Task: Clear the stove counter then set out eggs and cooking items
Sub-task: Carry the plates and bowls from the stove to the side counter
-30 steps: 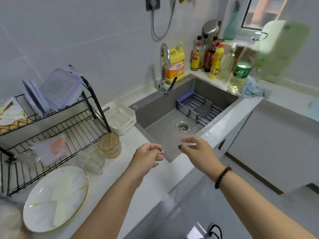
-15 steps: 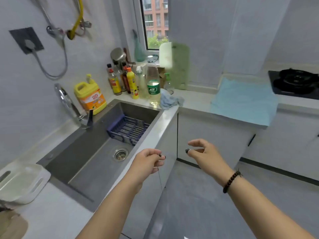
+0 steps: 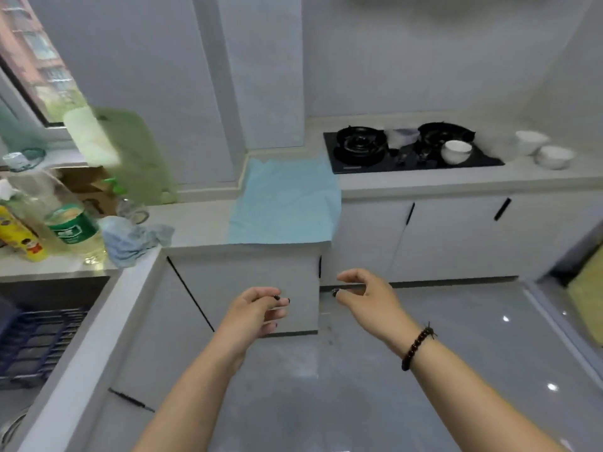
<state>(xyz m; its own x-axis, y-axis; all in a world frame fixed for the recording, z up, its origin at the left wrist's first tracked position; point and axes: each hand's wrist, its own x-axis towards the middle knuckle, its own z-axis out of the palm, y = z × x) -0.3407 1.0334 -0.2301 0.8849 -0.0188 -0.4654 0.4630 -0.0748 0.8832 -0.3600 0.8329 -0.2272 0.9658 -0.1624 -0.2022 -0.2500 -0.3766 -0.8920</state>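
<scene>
Both hands hung free over the floor, holding nothing: the left hand [image 3: 257, 309] with loosely curled fingers, the right hand [image 3: 365, 293] relaxed and spread. The stove [image 3: 355, 163] stood at two o'clock on the worktop [image 3: 424, 182], with one white bowl [image 3: 456, 152] on it and two bowls [image 3: 541, 148] beside. A hasty reach could probably knock a bowl down.
</scene>
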